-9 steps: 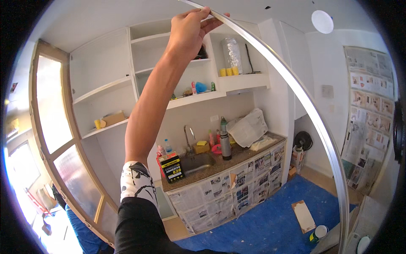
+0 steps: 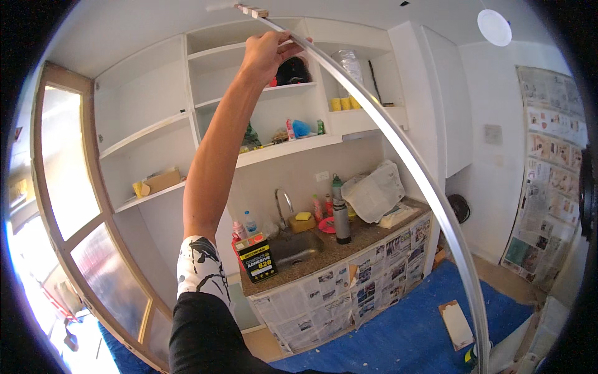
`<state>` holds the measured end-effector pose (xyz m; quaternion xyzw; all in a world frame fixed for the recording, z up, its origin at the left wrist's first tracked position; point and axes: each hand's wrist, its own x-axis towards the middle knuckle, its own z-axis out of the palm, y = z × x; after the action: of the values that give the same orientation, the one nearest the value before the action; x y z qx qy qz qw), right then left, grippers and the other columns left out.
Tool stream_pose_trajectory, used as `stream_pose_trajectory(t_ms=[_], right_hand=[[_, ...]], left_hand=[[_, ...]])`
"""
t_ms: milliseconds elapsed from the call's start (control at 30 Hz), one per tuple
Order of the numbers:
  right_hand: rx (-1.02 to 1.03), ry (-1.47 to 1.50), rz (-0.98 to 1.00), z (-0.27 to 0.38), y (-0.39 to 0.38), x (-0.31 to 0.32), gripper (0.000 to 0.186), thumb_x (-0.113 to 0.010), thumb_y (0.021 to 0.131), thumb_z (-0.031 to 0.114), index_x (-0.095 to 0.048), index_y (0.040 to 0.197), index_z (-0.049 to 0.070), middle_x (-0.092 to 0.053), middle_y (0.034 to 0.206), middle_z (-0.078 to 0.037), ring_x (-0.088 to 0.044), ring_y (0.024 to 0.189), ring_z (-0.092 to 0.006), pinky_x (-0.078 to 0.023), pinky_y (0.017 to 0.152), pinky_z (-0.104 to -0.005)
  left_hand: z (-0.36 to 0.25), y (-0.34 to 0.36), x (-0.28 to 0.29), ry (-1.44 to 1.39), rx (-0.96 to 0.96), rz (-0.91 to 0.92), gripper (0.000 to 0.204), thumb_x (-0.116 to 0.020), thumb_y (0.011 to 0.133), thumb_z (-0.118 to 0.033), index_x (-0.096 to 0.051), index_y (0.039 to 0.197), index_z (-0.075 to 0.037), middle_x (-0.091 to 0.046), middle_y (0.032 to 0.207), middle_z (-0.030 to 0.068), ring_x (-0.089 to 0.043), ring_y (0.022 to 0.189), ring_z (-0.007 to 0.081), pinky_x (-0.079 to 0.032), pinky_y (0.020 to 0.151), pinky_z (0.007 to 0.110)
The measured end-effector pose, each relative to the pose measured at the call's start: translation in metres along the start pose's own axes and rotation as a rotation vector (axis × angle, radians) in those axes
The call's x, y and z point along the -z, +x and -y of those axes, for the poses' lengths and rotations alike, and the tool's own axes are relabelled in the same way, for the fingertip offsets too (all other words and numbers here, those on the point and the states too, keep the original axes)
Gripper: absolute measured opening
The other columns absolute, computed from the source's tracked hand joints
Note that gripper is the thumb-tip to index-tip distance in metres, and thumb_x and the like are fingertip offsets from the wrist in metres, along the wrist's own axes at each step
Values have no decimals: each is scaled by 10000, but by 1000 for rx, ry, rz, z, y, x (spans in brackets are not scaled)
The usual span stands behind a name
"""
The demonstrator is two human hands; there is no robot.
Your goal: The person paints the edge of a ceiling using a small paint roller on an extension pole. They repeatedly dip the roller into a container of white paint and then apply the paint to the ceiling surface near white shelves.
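Observation:
My left hand [image 2: 269,53] is raised high with the arm stretched out. Its fingers and thumb close on a long silvery metal bar [image 2: 398,143], near the upper end. The bar runs from the ceiling down to the lower right, its bend following the fisheye picture. A small light-brown block [image 2: 254,11], wood-like, is at its top end, close to the ceiling [image 2: 156,15]; whether it touches cannot be made out. The bar's lower end leaves the picture at the bottom. My right hand is out of view.
Open white shelves [image 2: 261,87] line the wall ahead. Below, a counter [image 2: 299,265] carries a black adhesive can [image 2: 257,258], a grey bottle [image 2: 341,221] and a sink [image 2: 299,249]. A wood-framed glazed door [image 2: 75,187] stands left. Blue sheeting [image 2: 398,327] covers the floor, holding a whitish board [image 2: 456,325].
The bar's top end with its block has come into view. My left hand sits slightly lower and further left, and the bar's lower part has shifted left in the picture.

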<state>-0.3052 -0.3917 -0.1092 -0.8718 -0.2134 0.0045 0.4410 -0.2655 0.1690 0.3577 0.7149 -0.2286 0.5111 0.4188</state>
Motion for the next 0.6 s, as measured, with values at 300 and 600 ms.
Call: stream_pose_trajectory(t_ms=[300,600], right_hand=[[232,423,38,74,104,-92,373,-601,905,263,-609,1086,-63,-550,773,-33,-466,698,-127,-380,615,-282],[162,386,51,80,110,-108,309,-592,911,159,-596,1127,-62,-614,896,-105,-556,859,-192,-432,796,-322]], left_hand=[[68,34,73,39,121,-131,218,-411,888,20,-434,1027,187,-535,1033,270,-639,915,364,-566,824,406],[92,24,94,64,143,-113,247,-411,880,14,-432,1045,196,-557,1035,274,-647,900,343,-561,830,402]])
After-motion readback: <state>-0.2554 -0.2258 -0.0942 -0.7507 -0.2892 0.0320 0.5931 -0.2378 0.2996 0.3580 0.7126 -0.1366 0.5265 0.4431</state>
